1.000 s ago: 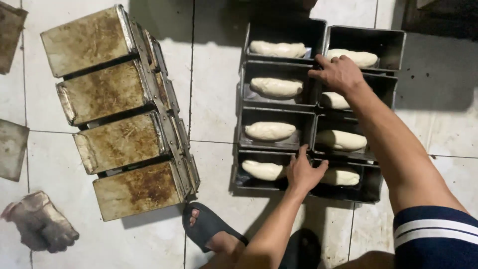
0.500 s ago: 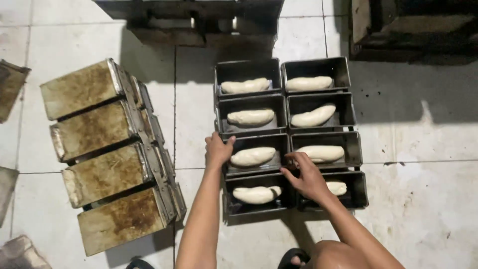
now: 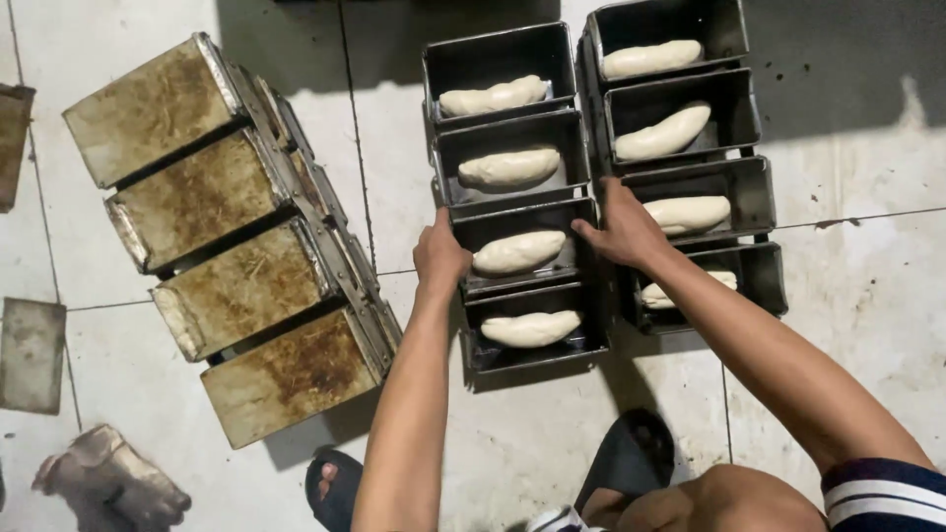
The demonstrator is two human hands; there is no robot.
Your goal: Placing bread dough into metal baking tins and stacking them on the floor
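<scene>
Since half a second earlier, both hands had been shifted onto the nearer strap of loaf tins [image 3: 517, 197], and the tins were seen closer and larger in the view. The left hand [image 3: 440, 254] was clamped over the outer side wall of that strap, level with the third tin from the far end. The right hand [image 3: 623, 232] was pressed against the opposite wall, in the narrow gap beside the second strap of tins [image 3: 685, 148]; its fingertips were hidden by the rim, so it could not be told whether the hand was closed on the wall or only pushing against it.

Between the two hands lay a piece of shaped dough [image 3: 518, 252], with another [image 3: 531, 328] just nearer the body and two more beyond. Well out to the left of the left hand, a set of overturned rusty tins [image 3: 232, 241] rested on the tiled floor [image 3: 867, 266]. A worn glove [image 3: 108, 488] lay further back on that side.

As a judgement, the risk lay in the uneven hold. With both hands placed at the near half, the far end could drop or drag if the strap were raised, and the dough could slide against the tin walls. The right hand's fingers could also be pinched between the two straps.
</scene>
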